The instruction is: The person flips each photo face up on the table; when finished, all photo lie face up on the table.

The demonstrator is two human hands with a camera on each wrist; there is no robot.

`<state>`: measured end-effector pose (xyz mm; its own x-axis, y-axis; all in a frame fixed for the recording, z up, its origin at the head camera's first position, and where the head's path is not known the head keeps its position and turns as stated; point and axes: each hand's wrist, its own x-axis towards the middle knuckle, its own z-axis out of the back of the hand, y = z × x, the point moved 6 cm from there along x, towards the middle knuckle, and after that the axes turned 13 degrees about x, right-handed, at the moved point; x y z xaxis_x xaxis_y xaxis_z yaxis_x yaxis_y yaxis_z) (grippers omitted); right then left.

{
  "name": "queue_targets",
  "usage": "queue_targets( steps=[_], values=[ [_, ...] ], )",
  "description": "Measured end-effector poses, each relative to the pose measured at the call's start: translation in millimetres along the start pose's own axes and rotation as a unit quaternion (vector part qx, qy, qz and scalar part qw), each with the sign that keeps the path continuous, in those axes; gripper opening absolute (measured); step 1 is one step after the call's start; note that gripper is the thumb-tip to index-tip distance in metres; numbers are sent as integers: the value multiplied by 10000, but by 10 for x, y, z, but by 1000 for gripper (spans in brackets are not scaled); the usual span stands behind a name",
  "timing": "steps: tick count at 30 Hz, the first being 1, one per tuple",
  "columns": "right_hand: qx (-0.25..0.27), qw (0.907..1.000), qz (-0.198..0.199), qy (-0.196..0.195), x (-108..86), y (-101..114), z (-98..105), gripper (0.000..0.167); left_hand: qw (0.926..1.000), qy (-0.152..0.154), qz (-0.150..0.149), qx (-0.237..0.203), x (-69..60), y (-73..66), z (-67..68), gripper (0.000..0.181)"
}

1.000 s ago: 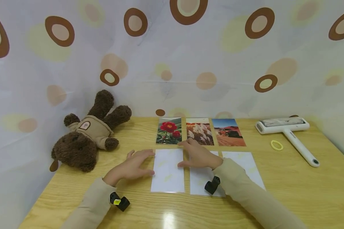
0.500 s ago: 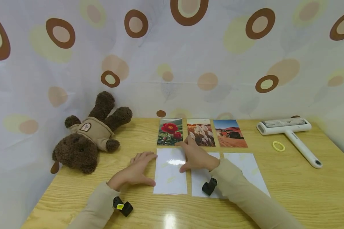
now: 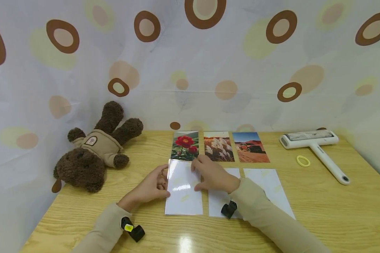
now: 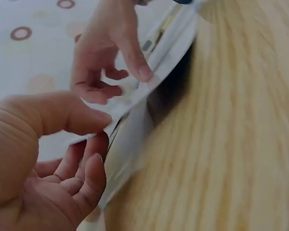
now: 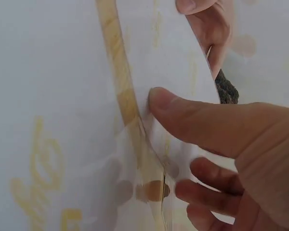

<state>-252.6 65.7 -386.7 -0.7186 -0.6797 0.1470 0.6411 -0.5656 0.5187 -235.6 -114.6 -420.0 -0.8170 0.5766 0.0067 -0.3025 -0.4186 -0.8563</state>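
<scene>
Three photo prints lie white back up in the front row. My left hand (image 3: 150, 188) pinches the left edge of the leftmost photo print (image 3: 184, 202), thumb on top and fingers beneath. This glossy print is partly lifted, its far edge overlapping the flower photo (image 3: 185, 142); a dark underside shows in the left wrist view. My right hand (image 3: 215, 174) is over its right side, thumb and fingers (image 5: 214, 195) on the white face, not wrapped around it. The middle print (image 3: 216, 203) is partly under my right hand and sleeve; the right print (image 3: 269, 182) lies flat.
Behind are a pampas grass photo (image 3: 218, 147) and a desert car photo (image 3: 250, 147). A brown teddy bear (image 3: 98, 147) lies at the left. On the right are a yellow ring (image 3: 303, 161) and a white T-shaped tool (image 3: 323, 151). A patterned curtain (image 3: 190, 70) hangs behind the table.
My left hand has gone from resting beside the leftmost print to pinching its edge, and that print's left side has risen off the table. My right hand stays over its right side.
</scene>
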Motion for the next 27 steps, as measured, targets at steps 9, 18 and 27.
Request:
queue_targets(
  steps=[9, 18, 27],
  values=[
    [1174, 9872, 921, 565, 22, 179, -80, 19, 9813, 248, 144, -1902, -6, -25, -3, 64],
    [2295, 9716, 539, 184, 27, 152, -79, 37, 9690, 393, -161, -2434, -2, -119, -12, 63],
    [2710, 9588, 821, 220, -7, 228, -47, 76, 9839, 374, -304, -1720, -11, -165, -58, 50]
  ],
)
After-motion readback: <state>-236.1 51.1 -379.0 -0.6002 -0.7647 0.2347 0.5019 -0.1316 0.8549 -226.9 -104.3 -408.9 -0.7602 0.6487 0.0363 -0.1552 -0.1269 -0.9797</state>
